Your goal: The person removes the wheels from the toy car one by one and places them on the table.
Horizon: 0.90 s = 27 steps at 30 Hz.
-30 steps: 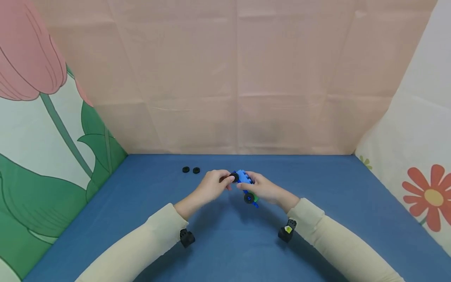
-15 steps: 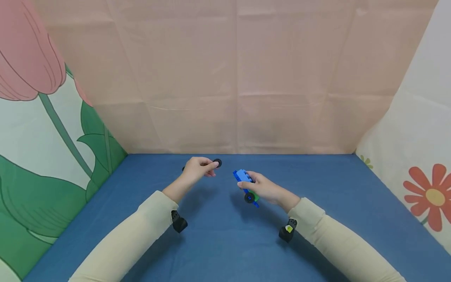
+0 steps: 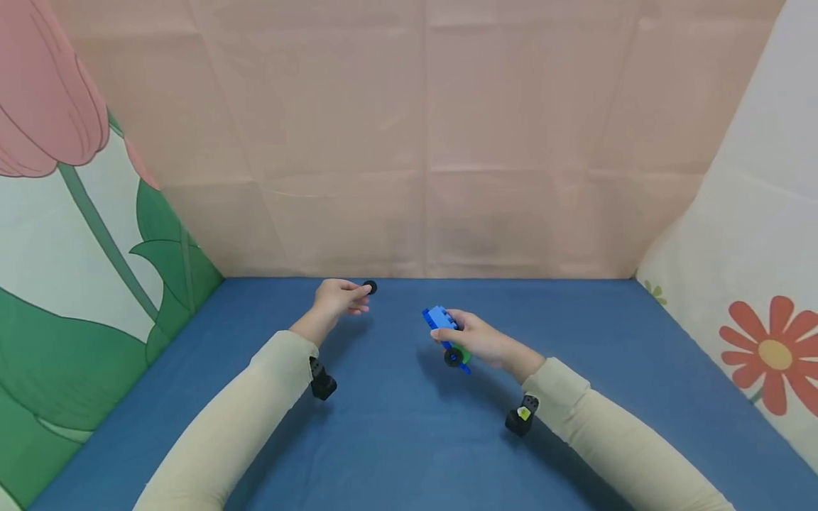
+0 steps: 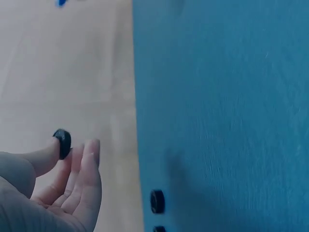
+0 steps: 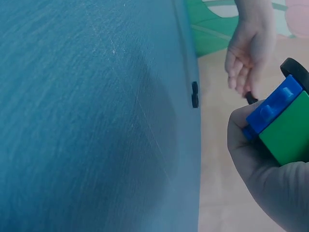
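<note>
A toy vehicle of blue and green blocks (image 3: 439, 319) is held up above the middle of the blue table (image 3: 396, 440), slightly right of centre. It slants, its studded blue end pointing far and left, while its green part and a mounted black wheel (image 3: 453, 356) sit at the near end; a narrow blue piece sticks out beyond that wheel. The right hand (image 3: 483, 339) grips the toy from the right, its thumb on the near side and its fingers wrapped around the far side.

Well apart to the left, and farther back, a loose black wheel (image 3: 370, 287) is in the air, pinched between the thumb and forefinger of the left hand (image 3: 336, 298). That hand's remaining fingers are gently bent. Two more black wheels, a first one (image 5: 195, 100) and a second one (image 5: 194, 88), rest close beside each other on the table, near its far edge.

Cream sleeves cover both forearms, and a small black camera (image 3: 323, 383) sits at the left wrist, with another black camera (image 3: 520, 420) at the right. Behind the table hangs a creased beige cloth (image 3: 422, 142). A big pink tulip print (image 3: 51, 92) is on the left, and a red flower print (image 3: 775, 354) on the right.
</note>
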Motion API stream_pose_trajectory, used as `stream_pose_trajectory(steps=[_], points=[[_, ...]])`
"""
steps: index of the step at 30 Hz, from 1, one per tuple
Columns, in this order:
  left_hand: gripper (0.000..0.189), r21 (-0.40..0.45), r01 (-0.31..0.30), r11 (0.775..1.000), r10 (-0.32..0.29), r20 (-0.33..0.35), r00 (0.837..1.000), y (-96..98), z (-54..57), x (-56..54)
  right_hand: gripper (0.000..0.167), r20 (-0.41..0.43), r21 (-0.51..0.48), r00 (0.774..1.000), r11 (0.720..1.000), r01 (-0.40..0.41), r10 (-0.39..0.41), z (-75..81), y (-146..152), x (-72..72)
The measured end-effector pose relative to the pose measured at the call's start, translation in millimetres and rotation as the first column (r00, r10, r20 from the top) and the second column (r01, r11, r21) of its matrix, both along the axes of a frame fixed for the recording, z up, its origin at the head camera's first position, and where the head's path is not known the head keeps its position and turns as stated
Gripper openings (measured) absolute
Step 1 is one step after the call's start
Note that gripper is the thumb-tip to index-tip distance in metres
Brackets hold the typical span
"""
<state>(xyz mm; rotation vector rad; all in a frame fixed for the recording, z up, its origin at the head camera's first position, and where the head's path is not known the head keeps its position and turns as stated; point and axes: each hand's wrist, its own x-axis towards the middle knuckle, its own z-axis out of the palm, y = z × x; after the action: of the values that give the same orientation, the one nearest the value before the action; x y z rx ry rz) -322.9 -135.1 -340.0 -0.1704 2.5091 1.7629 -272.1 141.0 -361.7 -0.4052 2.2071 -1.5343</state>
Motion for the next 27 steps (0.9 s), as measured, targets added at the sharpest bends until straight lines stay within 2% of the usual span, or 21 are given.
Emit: stream_pose_trajectory(steps=[4, 8, 14, 18, 27], points=[[0.030, 0.033, -0.032, 0.999, 0.030, 0.072, 0.997, -3.3, -4.0, -12.3, 0.075, 0.002, -0.014, 1.000, 1.000, 0.024, -0.024, 1.6, 0.2, 1.6], [0.035, 0.050, -0.068, 0.996, 0.062, 0.123, 0.991, -3.4, -12.4, -23.6, 0.078, 0.011, -0.028, 0.999, 0.999, 0.031, -0.031, 3.4, -1.7, 3.1], [0.046, 0.137, -0.171, 0.976, 0.137, 0.230, 0.963, -12.4, -31.7, -39.3, 0.079, 0.017, -0.033, 1.000, 0.999, 0.010, -0.010, 0.9, -10.0, 6.1], [0.050, 0.175, -0.218, 0.960, 0.163, 0.282, 0.945, -15.7, -41.5, -47.0, 0.078, 0.027, -0.066, 1.000, 0.998, 0.017, -0.015, -0.5, -12.6, 6.8], [0.047, 0.125, -0.215, 0.968, 0.170, 0.298, 0.939, -9.4, -48.3, -51.1, 0.078, 0.027, -0.071, 0.999, 0.997, 0.021, -0.019, 1.9, -10.7, 4.6]])
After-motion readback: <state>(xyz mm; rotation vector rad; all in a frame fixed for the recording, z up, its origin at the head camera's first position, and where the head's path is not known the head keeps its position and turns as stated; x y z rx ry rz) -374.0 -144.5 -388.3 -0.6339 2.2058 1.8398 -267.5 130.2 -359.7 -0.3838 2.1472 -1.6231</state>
